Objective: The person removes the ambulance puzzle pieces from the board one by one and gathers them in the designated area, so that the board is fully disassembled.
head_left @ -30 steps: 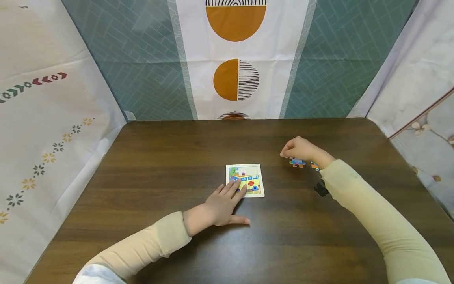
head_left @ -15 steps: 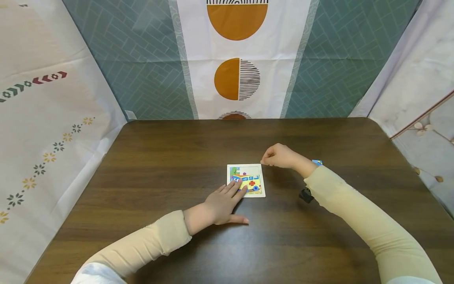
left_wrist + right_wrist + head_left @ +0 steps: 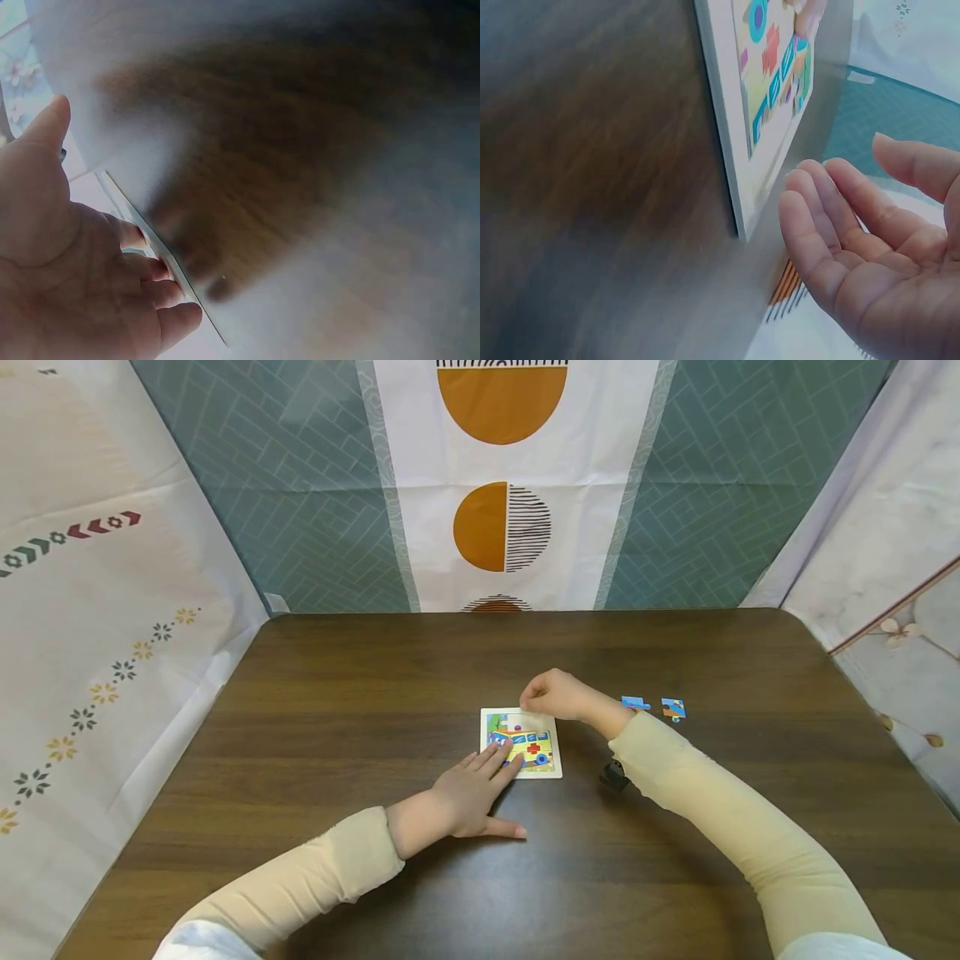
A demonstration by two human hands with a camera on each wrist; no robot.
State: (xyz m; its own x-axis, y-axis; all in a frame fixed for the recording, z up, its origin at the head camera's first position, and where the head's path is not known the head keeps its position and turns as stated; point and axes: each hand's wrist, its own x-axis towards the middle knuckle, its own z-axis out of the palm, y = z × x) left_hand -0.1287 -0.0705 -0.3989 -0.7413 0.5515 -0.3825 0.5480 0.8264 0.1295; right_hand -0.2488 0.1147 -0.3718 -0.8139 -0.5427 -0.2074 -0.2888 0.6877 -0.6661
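A small square jigsaw puzzle (image 3: 531, 760) in a white frame lies on the table, picturing a yellow vehicle with a red cross. Fingers of my left hand (image 3: 468, 789) rest flat on its lower left part, thumb spread onto the tabletop. My right hand (image 3: 561, 695) is over the puzzle's upper right edge. In the right wrist view that hand (image 3: 870, 247) has loosely bent fingers, the thumb apart from them, and no piece shows between them. Two loose jigsaw pieces, one blue (image 3: 634, 702) and one blue and orange (image 3: 673, 707), lie to the right, beyond the right forearm.
The brown wooden table (image 3: 360, 693) spreads around the puzzle. A patterned cloth (image 3: 322, 527) hangs behind its far edge, and pale cloths (image 3: 112, 693) hang at both sides. A small black device (image 3: 615, 775) sits under the right wrist.
My right hand has moved left from beside the loose pieces to the puzzle's upper right edge, uncovering both pieces. The left hand stays on the puzzle.
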